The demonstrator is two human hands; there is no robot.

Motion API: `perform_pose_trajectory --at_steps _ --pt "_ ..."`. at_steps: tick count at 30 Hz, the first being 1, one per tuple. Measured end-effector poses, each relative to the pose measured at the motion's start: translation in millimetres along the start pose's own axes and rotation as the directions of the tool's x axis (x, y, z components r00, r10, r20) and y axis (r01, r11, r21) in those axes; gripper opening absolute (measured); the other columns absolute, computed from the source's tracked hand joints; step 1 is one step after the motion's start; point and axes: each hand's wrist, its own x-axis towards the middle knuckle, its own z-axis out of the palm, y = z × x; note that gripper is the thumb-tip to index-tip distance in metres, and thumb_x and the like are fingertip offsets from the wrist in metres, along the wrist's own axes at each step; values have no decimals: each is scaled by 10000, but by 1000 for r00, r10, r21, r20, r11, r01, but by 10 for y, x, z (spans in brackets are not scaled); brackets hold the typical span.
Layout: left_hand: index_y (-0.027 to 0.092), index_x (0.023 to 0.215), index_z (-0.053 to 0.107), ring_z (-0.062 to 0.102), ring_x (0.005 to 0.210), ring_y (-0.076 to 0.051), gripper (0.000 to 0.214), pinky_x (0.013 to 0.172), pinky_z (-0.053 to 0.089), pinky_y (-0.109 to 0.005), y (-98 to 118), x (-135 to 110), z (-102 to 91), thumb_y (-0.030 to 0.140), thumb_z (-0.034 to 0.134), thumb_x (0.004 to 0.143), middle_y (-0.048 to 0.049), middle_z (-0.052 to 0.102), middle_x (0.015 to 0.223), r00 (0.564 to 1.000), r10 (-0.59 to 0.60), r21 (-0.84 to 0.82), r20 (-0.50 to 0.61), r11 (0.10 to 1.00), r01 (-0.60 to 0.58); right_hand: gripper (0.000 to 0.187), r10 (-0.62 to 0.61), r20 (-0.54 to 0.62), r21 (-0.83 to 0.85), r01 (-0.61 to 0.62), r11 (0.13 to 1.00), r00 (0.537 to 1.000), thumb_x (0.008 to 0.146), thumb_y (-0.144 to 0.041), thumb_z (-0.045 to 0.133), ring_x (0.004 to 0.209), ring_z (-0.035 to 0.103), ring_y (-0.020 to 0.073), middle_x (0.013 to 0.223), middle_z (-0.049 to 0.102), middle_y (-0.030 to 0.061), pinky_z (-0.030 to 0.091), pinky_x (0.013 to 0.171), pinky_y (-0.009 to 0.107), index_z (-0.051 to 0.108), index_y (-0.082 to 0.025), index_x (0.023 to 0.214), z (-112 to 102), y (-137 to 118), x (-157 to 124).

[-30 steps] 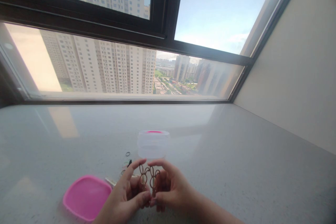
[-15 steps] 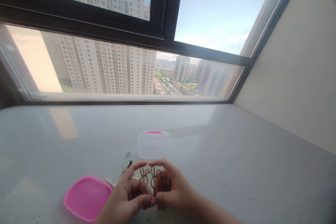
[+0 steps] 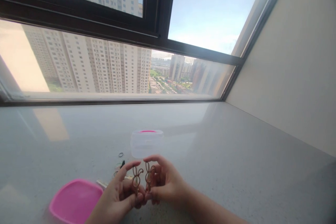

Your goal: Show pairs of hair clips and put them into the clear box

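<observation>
My left hand [image 3: 121,196] pinches a brown, rabbit-head-shaped wire clip [image 3: 136,182] between forefinger and thumb. Held the same way in my right hand [image 3: 166,183] is a matching rabbit-head-shaped clip [image 3: 147,178]. Both stand upright side by side, with a small gap between their outlines; each has looped ears, one of them bent over. My thumbs come close together beneath them, and the lower ends are hidden by the fingers. Just behind the hands is a clear plastic box [image 3: 147,145] with a pink strip at its top.
A pink tray or lid [image 3: 76,199] lies left of my left hand. Near it are a small dark ring [image 3: 120,154], a little black item [image 3: 123,163] and a pale slim piece [image 3: 102,183], partly covered by my hand. A window and a wall [image 3: 283,77] bound the grey sill.
The whole view has shifted slightly, so everything sits further left. Both hands keep their hold on the two clips, with the right one a little higher relative to the left.
</observation>
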Motion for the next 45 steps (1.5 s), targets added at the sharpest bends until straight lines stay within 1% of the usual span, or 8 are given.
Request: perform_pose_trajectory --at_steps 9,16,24,30,33,37,41,45 --pt "236 1286 328 645 616 -173 770 570 410 -266 0 8 -32 243 801 678 43 686 632 1000 -21 30 -13 999 21 850 83 18 84 -84 993 996 475 -187 925 458 630 126 700 641 -37 536 389 221 466 -214 1190 -28 2 26" --pt "229 1312 299 584 510 -148 822 447 330 -214 -22 -2 -41 292 810 671 43 664 589 999 -41 96 -8 994 42 848 115 54 54 -118 992 992 468 -195 925 460 628 111 698 644 -38 536 421 209 491 -192 1196 -42 3 26" --pt "206 1099 501 645 645 -175 466 546 414 -251 54 -12 14 377 752 745 -9 703 700 998 -62 129 6 990 61 826 83 64 73 -88 993 994 463 -146 918 467 627 117 661 643 -45 526 441 214 513 -186 1183 -59 49 28" --pt "172 1119 514 598 557 -164 441 497 414 -249 142 -35 94 442 648 797 1 650 666 994 -64 266 -89 960 86 751 63 75 65 -68 996 995 559 -164 869 481 629 127 688 659 -29 521 443 233 484 -189 1204 -50 -25 7" --pt "172 1107 563 572 573 -163 313 533 422 -258 136 -100 143 353 570 851 -4 621 681 993 48 538 -106 843 17 712 55 20 79 -56 995 998 613 -152 805 471 640 144 708 676 -15 512 405 227 445 -201 1226 -36 -109 -3" --pt "212 1154 624 616 789 -222 307 711 470 -304 134 -181 182 278 530 869 -74 647 898 984 176 841 -19 536 -80 700 68 -16 92 -66 994 998 598 -51 659 465 641 131 766 683 -19 510 403 212 430 -223 1237 -21 -162 -9" --pt "289 1286 575 606 973 -276 421 862 458 -377 202 -202 232 277 522 868 -102 615 1064 994 102 939 39 337 -72 694 52 -9 109 -50 993 999 538 -5 555 459 628 110 791 684 -15 457 390 173 469 -203 1198 -23 -153 -3" --pt "233 991 686 609 954 -280 215 847 457 -377 270 -201 297 270 514 868 -103 627 1012 999 25 960 30 279 -36 657 34 -10 127 -32 991 999 518 0 522 450 612 97 767 687 -7 370 359 140 497 -181 1150 -31 -134 6"
